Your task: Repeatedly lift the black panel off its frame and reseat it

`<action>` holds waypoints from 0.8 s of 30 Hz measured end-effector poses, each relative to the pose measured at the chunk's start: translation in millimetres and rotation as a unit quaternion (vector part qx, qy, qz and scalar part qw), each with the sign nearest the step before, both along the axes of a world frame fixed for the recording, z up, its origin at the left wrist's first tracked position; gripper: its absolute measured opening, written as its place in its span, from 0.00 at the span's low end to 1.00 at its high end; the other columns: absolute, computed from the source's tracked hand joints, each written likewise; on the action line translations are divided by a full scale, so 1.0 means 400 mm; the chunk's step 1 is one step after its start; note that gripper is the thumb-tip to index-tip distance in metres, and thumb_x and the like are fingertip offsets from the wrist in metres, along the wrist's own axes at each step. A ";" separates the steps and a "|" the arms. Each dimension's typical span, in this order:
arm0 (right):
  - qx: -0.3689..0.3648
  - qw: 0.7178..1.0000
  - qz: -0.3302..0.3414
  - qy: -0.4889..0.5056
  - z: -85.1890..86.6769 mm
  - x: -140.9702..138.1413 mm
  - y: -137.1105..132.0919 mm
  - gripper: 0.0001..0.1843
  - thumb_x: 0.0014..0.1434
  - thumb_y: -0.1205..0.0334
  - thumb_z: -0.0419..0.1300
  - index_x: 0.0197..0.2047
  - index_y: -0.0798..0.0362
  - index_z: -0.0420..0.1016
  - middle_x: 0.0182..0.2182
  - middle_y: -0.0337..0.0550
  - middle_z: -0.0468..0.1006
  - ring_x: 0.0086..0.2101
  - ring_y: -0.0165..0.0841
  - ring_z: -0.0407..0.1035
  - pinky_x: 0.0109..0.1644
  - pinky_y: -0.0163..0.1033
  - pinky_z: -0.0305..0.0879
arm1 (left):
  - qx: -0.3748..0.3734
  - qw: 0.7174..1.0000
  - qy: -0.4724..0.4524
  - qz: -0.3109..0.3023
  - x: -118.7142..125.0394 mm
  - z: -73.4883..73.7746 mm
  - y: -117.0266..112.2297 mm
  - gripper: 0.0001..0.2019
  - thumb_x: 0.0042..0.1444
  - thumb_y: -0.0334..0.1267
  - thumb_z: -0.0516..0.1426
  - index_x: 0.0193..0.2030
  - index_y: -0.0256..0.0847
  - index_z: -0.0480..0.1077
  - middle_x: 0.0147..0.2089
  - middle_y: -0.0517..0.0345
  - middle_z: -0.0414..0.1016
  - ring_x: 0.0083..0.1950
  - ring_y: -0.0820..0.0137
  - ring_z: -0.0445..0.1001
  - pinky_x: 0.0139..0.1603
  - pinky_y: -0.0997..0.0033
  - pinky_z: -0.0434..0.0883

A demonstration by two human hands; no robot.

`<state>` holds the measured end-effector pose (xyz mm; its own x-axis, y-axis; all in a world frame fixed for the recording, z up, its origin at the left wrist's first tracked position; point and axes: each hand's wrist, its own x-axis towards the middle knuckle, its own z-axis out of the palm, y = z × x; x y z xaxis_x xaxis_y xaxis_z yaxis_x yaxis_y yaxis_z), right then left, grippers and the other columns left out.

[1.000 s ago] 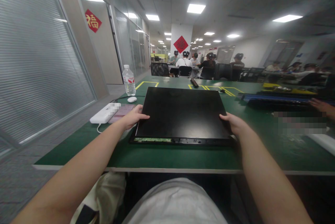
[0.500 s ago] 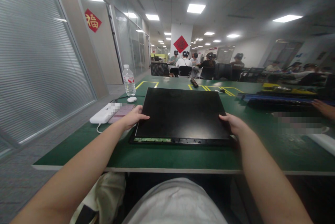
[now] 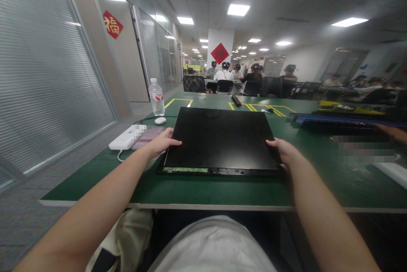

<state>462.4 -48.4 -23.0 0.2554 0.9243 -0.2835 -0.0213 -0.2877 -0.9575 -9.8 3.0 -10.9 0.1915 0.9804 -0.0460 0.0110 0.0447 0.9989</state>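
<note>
A black flat display panel [image 3: 222, 138] lies in front of me, its far edge slightly raised or sitting over a dark frame. Along its near edge a strip of green circuit board [image 3: 186, 170] shows inside the black frame [image 3: 254, 172]. My left hand [image 3: 163, 141] grips the panel's left side, thumb on the top face and fingers at the edge. On the opposite side my right hand [image 3: 282, 149] holds the panel the same way. The fingers beneath both sides are mostly hidden.
On the green table [image 3: 210, 195] at left are a white power bank [image 3: 127, 136], a phone [image 3: 149, 134], a white oval object [image 3: 160, 120] and a water bottle [image 3: 156, 97]. A dark strip [image 3: 236, 101] lies behind the panel. At right is another person's hand [image 3: 392, 133].
The panel's far edge sits very slightly lower. Both my hands keep their hold in nearly the same place. The other person's hand at right has shifted slightly.
</note>
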 end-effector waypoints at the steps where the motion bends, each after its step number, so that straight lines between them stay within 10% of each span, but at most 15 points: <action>1: 0.004 1.000 0.005 -0.002 0.000 0.000 0.000 0.16 0.55 0.63 0.64 0.47 0.46 0.73 0.34 0.45 0.82 0.32 0.43 0.77 0.37 0.48 0.73 | 0.001 1.000 0.001 0.000 0.000 0.000 0.000 0.28 0.33 0.26 0.72 0.42 0.43 0.68 0.41 0.58 0.83 0.44 0.58 0.84 0.46 0.56 0.80; 24: -0.005 1.000 -0.006 0.028 0.012 -0.014 -0.012 0.12 0.55 0.67 0.62 0.43 0.46 0.72 0.33 0.44 0.82 0.31 0.41 0.77 0.35 0.45 0.74 | -0.004 1.000 -0.007 -0.009 -0.001 0.002 -0.001 0.28 0.35 0.24 0.71 0.42 0.43 0.67 0.41 0.58 0.82 0.43 0.59 0.84 0.47 0.56 0.81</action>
